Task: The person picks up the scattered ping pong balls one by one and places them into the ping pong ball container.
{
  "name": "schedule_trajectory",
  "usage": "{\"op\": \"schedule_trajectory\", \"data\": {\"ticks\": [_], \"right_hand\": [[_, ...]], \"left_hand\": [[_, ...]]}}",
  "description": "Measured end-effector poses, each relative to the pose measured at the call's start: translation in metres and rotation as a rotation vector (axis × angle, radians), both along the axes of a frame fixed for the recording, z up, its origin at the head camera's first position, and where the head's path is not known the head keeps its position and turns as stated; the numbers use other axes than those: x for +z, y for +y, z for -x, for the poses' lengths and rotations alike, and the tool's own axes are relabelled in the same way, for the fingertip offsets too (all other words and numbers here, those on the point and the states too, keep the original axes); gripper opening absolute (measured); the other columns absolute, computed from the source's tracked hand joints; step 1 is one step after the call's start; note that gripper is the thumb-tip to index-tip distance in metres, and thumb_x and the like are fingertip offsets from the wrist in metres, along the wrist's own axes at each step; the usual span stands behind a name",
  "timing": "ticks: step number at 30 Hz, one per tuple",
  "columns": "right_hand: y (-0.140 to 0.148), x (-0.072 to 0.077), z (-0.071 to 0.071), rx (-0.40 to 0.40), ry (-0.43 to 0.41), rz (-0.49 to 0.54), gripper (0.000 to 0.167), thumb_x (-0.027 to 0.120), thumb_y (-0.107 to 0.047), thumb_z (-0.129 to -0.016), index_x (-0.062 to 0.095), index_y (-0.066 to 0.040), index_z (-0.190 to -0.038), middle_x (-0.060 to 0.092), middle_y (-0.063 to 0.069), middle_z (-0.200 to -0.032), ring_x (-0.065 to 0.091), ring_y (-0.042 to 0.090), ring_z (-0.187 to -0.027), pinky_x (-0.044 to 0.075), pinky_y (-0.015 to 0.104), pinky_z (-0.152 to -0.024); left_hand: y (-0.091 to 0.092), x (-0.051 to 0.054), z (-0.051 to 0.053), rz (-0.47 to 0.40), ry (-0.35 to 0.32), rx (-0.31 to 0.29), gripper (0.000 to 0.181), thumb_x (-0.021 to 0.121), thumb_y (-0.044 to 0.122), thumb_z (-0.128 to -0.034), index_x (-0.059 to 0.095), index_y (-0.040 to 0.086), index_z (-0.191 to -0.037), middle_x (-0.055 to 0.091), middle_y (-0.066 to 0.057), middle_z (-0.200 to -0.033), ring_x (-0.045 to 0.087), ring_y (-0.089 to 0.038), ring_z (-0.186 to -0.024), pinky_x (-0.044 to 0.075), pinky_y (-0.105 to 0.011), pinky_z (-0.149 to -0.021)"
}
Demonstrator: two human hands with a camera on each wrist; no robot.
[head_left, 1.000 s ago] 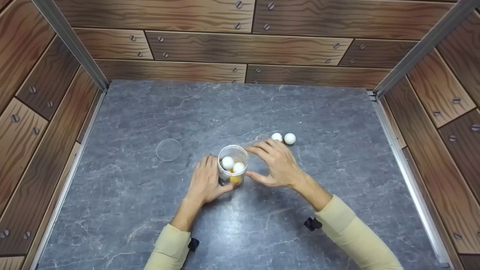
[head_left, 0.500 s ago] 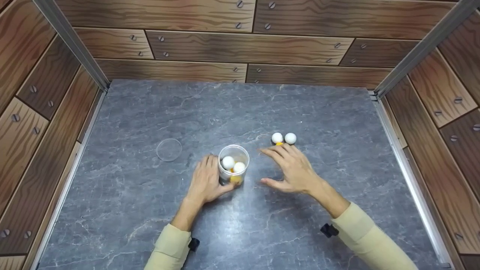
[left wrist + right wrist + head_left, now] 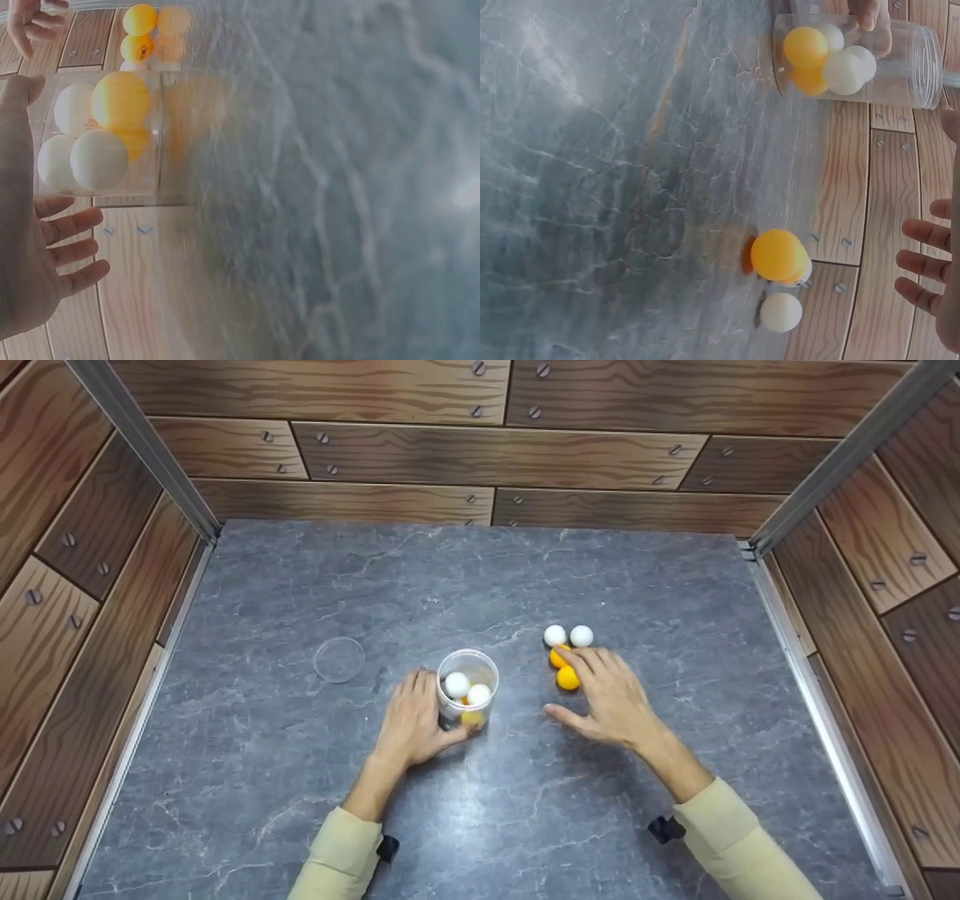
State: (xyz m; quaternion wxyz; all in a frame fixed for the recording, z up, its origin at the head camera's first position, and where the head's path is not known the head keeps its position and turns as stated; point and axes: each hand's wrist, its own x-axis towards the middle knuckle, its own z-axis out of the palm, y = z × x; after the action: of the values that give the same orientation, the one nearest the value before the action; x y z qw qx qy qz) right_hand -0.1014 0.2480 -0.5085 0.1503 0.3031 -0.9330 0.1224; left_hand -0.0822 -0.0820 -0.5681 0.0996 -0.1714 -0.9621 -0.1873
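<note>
The right hand [image 3: 611, 701] is hovering, fingers spread, just above and right of two round orange plastic balls [image 3: 568, 679] lining up toward the bench's [image 3: 420, 585] far edge; the left hand [image 3: 411, 720], farther off, is gripping an upright clear plastic cylindrical jar [image 3: 466, 663].

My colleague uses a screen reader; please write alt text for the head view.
A person's left hand holds a clear, lidless cylindrical plastic jar of white balls and orange balls on a grey marbled table. The right hand is near two loose white balls and two loose orange balls; a clear round lid lies left of the jar.
</note>
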Motion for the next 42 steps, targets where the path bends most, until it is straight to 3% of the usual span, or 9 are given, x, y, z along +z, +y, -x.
{"op": "schedule_trajectory", "data": {"ticks": [8,15,20,35,42], "right_hand": [[0.011,-0.017,0.002,-0.097,-0.018,-0.017,0.100,0.074,-0.071,-0.081,0.050,-0.009,-0.155,0.064,0.015,-0.133,0.062,0.036,-0.115,0.052,0.051,-0.093],[0.022,-0.032,0.005,-0.145,-0.010,-0.003,0.095,0.073,-0.069,-0.082,0.052,-0.009,-0.152,0.067,0.016,-0.130,0.062,0.038,-0.117,0.046,0.052,-0.096],[0.026,-0.040,0.008,-0.167,-0.006,0.004,0.093,0.073,-0.069,-0.082,0.055,-0.009,-0.150,0.068,0.016,-0.129,0.063,0.037,-0.116,0.046,0.051,-0.095],[0.028,-0.055,0.018,-0.273,-0.146,-0.049,0.093,0.066,-0.072,-0.088,0.051,-0.007,-0.153,0.064,0.021,-0.140,0.059,0.039,-0.127,0.042,0.053,-0.102],[0.027,-0.059,0.021,-0.311,-0.171,-0.061,0.091,0.066,-0.073,-0.087,0.057,-0.005,-0.145,0.065,0.020,-0.135,0.059,0.042,-0.125,0.042,0.055,-0.102]], "left_hand": [[0.000,0.002,0.000,0.005,-0.037,0.000,0.097,0.070,0.074,-0.0759,0.053,-0.002,-0.133,0.063,-0.020,-0.127,0.059,-0.035,-0.119,0.052,-0.049,-0.102],[0.001,0.002,0.002,0.019,-0.018,0.008,0.094,0.069,0.077,-0.0744,0.055,0.001,-0.127,0.063,-0.017,-0.121,0.059,-0.033,-0.113,0.052,-0.047,-0.092],[0.001,0.002,0.002,0.028,-0.020,0.009,0.095,0.068,0.077,-0.0753,0.055,0.000,-0.129,0.063,-0.017,-0.123,0.059,-0.033,-0.115,0.052,-0.047,-0.094],[0.000,0.002,0.001,0.027,-0.015,0.006,0.093,0.069,0.075,-0.0756,0.054,0.000,-0.129,0.063,-0.018,-0.123,0.059,-0.034,-0.116,0.052,-0.048,-0.096],[0.000,0.000,0.001,0.015,0.004,0.008,0.093,0.069,0.077,-0.0744,0.055,0.001,-0.126,0.063,-0.016,-0.120,0.059,-0.032,-0.113,0.052,-0.046,-0.092]]}}
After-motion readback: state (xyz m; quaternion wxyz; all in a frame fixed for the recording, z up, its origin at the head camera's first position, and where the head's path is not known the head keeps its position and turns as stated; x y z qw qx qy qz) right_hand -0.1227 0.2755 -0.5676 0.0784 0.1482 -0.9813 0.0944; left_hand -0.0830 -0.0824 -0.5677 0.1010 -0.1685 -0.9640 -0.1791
